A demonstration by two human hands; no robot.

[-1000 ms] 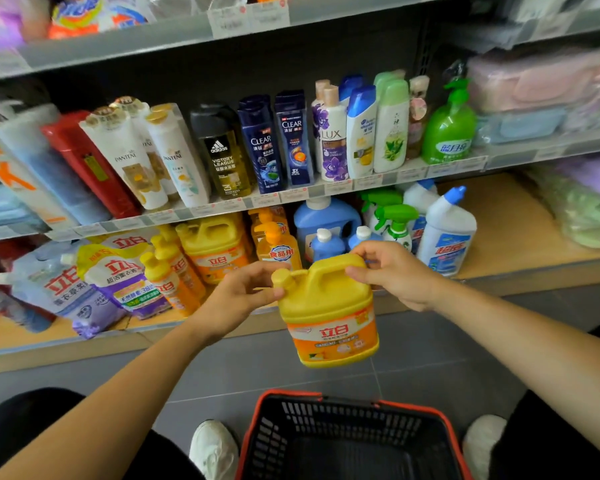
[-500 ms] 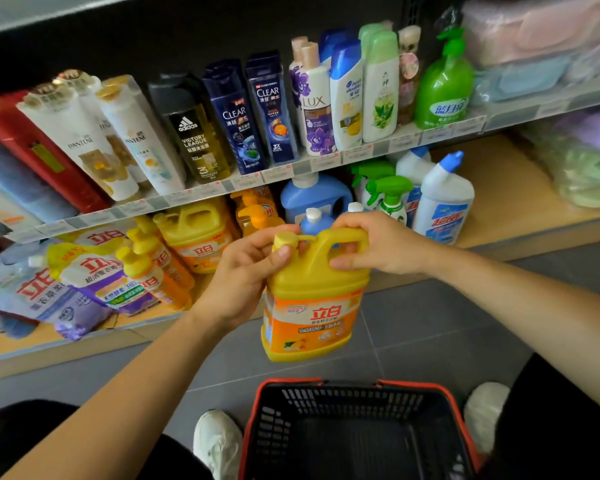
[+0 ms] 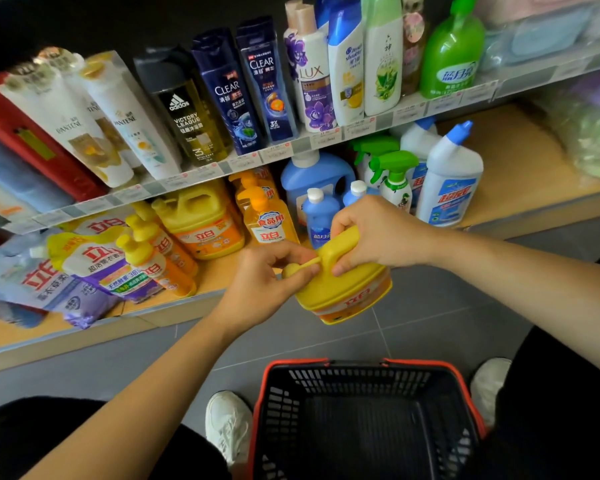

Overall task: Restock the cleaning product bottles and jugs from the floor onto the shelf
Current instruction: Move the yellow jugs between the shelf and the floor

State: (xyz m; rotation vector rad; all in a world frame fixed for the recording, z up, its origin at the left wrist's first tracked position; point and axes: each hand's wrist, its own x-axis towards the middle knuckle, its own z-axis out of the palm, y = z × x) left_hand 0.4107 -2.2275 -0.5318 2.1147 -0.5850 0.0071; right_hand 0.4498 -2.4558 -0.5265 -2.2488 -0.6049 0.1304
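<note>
A yellow detergent jug [image 3: 343,289] with an orange label hangs above the grey floor, just in front of the bottom shelf [image 3: 174,306]. My right hand [image 3: 374,233] grips its top handle from the right. My left hand [image 3: 267,275] pinches the cap end on the jug's left side. The jug tilts so that its top faces me and its base is hidden. A matching yellow jug [image 3: 201,220] stands on the bottom shelf behind, beside orange pump bottles [image 3: 267,220].
A black basket with a red rim [image 3: 364,420] sits on the floor between my white shoes. Blue bottles [image 3: 319,209], green spray bottles [image 3: 395,178] and white toilet cleaners [image 3: 451,181] fill the bottom shelf's middle. Refill pouches [image 3: 84,265] lie at left. Shampoo bottles line the shelf above.
The jug has moved forward and down towards the bottom shelf and has tipped so its top faces me. Both hands kept hold of it. The view has dropped closer to the shelves.
</note>
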